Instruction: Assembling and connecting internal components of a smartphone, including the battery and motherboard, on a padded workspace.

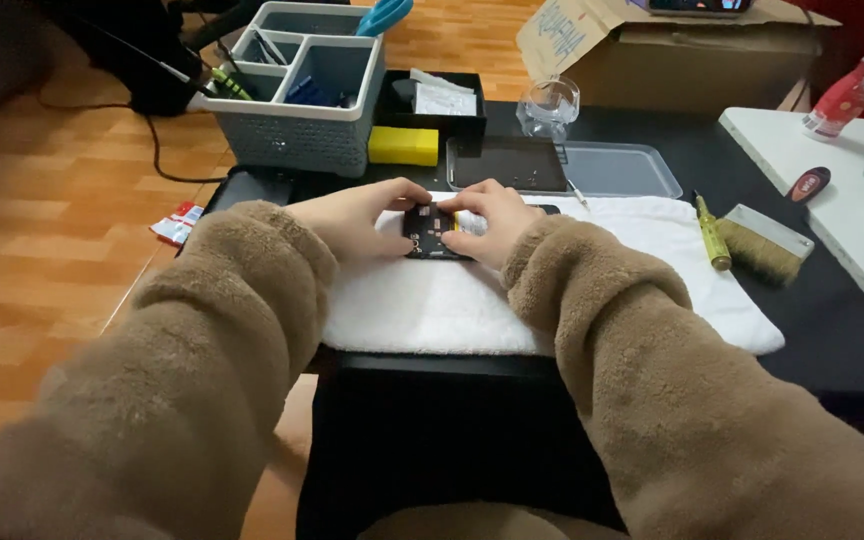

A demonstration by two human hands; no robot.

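Both hands meet over an opened phone [439, 232] lying flat on the white towel [552, 300], near the towel's far edge and left of its middle. The left hand [357, 222] pins the phone's left end with fingers curled onto it, probably to keep it from sliding on the soft cloth, while the right hand [492, 222] pinches a small pale part [469, 222] against the phone's right side; both hands are closed on the phone and almost touching each other. The phone's long axis runs left to right along the towel's length, its dark inner side facing up. Beyond the towel sit a yellow block [403, 146], a grey organiser basket [302, 95] and a clear tray [617, 170]; off the towel's right end lie a yellow-green screwdriver [712, 233] and a brush [767, 243]
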